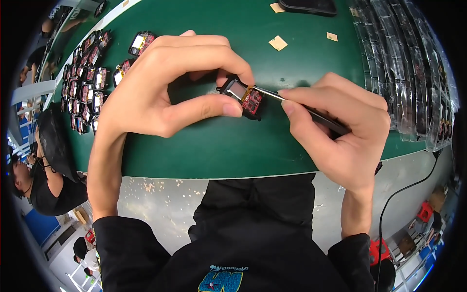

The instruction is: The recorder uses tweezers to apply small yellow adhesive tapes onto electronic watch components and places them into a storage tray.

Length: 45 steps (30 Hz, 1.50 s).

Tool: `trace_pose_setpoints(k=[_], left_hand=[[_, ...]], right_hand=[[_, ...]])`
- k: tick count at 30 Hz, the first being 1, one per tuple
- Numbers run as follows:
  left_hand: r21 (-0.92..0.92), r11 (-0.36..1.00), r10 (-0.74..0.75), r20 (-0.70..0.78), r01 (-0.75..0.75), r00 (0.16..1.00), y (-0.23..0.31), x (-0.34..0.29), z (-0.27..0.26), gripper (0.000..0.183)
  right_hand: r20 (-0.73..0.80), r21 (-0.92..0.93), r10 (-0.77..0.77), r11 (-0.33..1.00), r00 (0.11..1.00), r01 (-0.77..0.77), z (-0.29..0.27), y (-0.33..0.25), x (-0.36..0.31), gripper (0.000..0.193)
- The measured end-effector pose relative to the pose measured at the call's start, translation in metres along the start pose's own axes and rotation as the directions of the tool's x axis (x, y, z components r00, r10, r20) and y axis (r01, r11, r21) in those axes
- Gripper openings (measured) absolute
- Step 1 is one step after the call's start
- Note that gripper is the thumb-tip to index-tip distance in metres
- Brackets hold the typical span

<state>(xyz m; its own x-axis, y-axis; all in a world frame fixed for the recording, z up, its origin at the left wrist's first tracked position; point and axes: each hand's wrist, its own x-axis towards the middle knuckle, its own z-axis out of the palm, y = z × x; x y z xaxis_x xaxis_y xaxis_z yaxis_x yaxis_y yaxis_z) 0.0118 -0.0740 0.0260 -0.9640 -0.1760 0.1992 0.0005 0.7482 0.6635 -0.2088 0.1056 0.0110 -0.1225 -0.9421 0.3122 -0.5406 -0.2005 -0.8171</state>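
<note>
Between the thumb and fingers of my left hand [170,82] is a small electronic module [250,100] with a black frame, a red circuit board and a little grey screen. It is held tilted just above the green table. My right hand [340,124] grips a pair of tweezers [311,113] like a pen. The metal tips touch or nearly touch the module by the edge of its screen, close to my left fingertips. Whether the tips pinch anything is too small to tell. Part of the module is hidden behind my left thumb.
Several similar modules [86,92] stand in rows at the left of the green table [219,155], with two more beside my left hand. Stacked clear plastic trays [399,73] line the right side. Small tan paper pieces [278,43] and a black case [309,6] lie at the back.
</note>
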Motion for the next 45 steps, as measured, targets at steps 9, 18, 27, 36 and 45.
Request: trace_pose_setpoints(k=[9, 18, 27, 36, 45], left_hand=[[-0.011, 0.999, -0.034, 0.013, 0.034, 0.999, 0.003, -0.001, -0.002, 0.046], [0.078, 0.993, -0.084, -0.022, 0.085, 0.996, 0.011, 0.005, 0.0, 0.055], [0.17, 0.981, -0.084, -0.08, 0.097, 0.993, 0.023, 0.009, 0.008, 0.053], [0.065, 0.993, 0.111, -0.381, -0.094, 0.918, 0.063, 0.05, -0.043, 0.056], [0.165, 0.909, 0.388, 0.009, -0.384, 0.922, 0.114, 0.266, -0.026, 0.053]], right_hand=[[-0.02, -0.003, -0.035, 0.999, 0.999, 0.035, 0.003, 0.001, -0.003, 0.019], [-0.218, 0.035, -0.007, 0.999, 0.976, 0.015, 0.001, 0.006, -0.001, 0.016], [-0.315, 0.152, -0.034, 0.985, 0.948, 0.086, 0.002, 0.01, -0.006, 0.012], [-0.307, 0.233, -0.049, 0.964, 0.951, 0.125, 0.008, 0.003, -0.007, 0.015], [-0.278, 0.159, -0.076, 0.98, 0.957, 0.124, 0.004, 0.011, -0.007, 0.014]])
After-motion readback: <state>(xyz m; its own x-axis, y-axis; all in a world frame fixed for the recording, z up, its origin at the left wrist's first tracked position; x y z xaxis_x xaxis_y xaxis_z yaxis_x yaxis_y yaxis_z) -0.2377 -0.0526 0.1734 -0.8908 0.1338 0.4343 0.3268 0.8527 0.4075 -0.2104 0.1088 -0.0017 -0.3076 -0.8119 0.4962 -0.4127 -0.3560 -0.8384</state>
